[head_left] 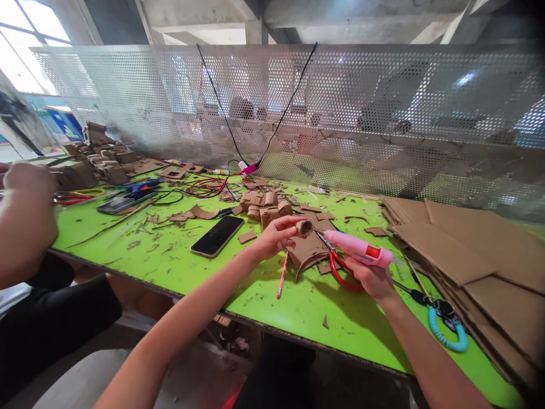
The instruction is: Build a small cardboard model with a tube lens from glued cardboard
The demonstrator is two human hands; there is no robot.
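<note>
My left hand (pixel 276 237) pinches a small rolled cardboard tube (pixel 304 228), its open end facing me. In my right hand (pixel 372 278) is a pink hot glue gun (pixel 357 246), its nozzle pointing left, close to the tube; whether they touch I cannot tell. Red-handled scissors (pixel 338 272) lie under the glue gun, partly hidden by it and by my hand. Below the tube are a curved cardboard piece (pixel 310 250) and a pink pencil (pixel 283 275). Just behind my left hand sits a cluster of small cardboard shapes (pixel 266 205).
A black phone (pixel 217 236) lies on the green table (pixel 251 304). Cardboard sheets (pixel 468 244) are stacked at right, beside a turquoise coil (pixel 447 335). Perforated metal (pixel 340 113) stands behind. At left are another person's arm (pixel 25 221), a blue glue gun (pixel 142 187) and cardboard assemblies (pixel 110 162).
</note>
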